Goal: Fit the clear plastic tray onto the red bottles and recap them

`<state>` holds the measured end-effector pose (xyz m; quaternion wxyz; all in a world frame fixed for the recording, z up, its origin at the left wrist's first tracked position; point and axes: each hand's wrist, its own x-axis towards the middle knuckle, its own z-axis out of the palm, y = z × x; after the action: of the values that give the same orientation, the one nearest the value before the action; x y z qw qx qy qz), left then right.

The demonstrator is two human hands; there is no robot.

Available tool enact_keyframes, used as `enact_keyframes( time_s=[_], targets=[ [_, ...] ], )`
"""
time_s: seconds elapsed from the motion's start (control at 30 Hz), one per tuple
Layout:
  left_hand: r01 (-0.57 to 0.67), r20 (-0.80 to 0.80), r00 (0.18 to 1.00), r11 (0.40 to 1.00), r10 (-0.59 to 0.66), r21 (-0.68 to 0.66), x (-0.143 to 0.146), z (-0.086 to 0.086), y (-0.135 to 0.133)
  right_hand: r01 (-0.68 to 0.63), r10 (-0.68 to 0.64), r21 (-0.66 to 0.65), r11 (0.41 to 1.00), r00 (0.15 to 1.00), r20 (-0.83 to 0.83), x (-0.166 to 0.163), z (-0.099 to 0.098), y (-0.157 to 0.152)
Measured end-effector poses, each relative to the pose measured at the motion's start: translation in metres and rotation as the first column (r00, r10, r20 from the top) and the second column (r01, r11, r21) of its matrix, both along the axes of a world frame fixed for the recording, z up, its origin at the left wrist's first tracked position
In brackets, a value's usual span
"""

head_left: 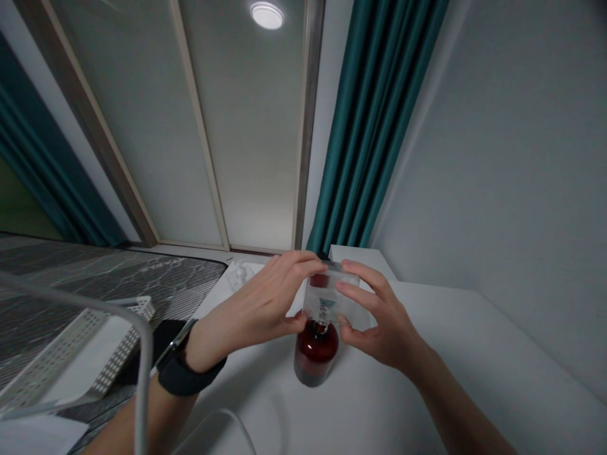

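Note:
A dark red bottle (315, 354) stands upright on a white table (427, 354). Over its top I hold a clear plastic box or cover (332, 297) with both hands. My left hand (265, 303), with a dark wristband, pinches its left side between fingers and thumb. My right hand (379, 316) grips its right side, fingers curled around the edge. The bottle's neck and cap show dimly through the clear plastic.
A white perforated basket (90, 347) on a metal frame sits at the left over a grey patterned mattress (118, 272). Teal curtains (374, 126) hang beside a frosted window (246, 139). A grey wall (521, 189) borders the table on the right.

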<state>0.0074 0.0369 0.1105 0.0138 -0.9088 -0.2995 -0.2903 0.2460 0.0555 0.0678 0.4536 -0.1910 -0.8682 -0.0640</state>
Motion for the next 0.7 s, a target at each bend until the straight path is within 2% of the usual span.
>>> enact_keyframes(
  time_s=[0.7],
  targets=[
    [0.05,0.015,0.999,0.997,-0.051,0.051,-0.0004,0.0015,-0.0006,-0.016,0.016,0.034,0.999,1.0,0.003,0.0001,0.0019,-0.0002]
  ],
)
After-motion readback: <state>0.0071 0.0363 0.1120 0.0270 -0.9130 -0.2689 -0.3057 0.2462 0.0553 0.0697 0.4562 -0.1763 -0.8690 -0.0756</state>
